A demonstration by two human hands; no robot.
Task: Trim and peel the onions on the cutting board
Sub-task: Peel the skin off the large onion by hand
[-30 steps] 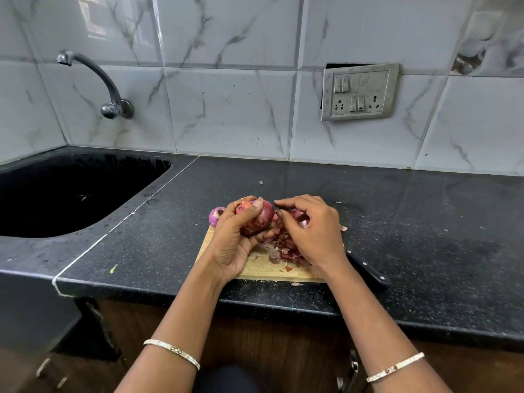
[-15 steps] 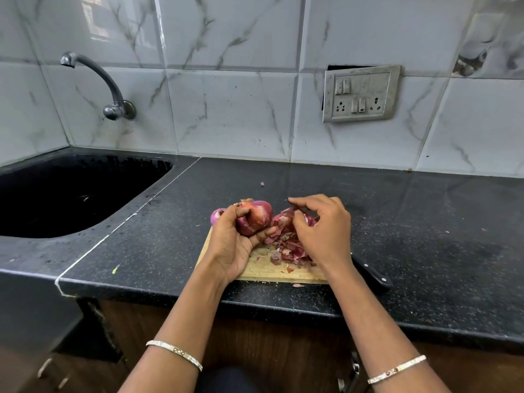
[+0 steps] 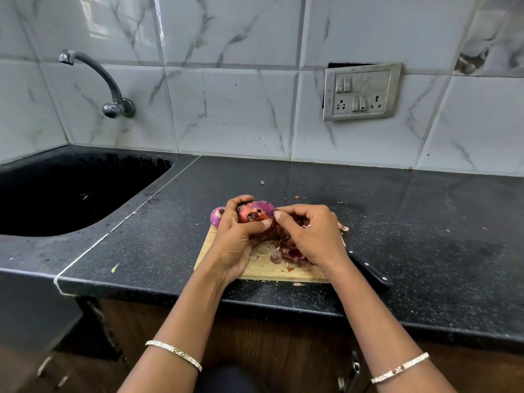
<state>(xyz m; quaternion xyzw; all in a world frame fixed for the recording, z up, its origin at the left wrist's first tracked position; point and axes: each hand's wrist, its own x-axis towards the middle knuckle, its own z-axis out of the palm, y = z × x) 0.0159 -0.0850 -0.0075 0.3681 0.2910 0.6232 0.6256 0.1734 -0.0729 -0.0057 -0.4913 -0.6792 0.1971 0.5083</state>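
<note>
Hands: left hand [image 3: 236, 239] curls round a red onion [image 3: 256, 212] above the cutting board [image 3: 261, 266]; right hand [image 3: 309, 236] has fingers curled, pinching at the onion's skin | table: black speckled table [image 3: 425, 222], peel scraps [image 3: 289, 252] on board, second onion [image 3: 217, 217] at board's far-left corner, knife [image 3: 371, 272] beside board | sink [image 3: 71, 191]: dark basin left, tap [image 3: 107, 86] on marble tiles.

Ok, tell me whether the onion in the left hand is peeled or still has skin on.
Partly peeled. The onion in the left hand shows glossy purple on top, but dry reddish skin remains on its near side, where the right hand picks.
</note>
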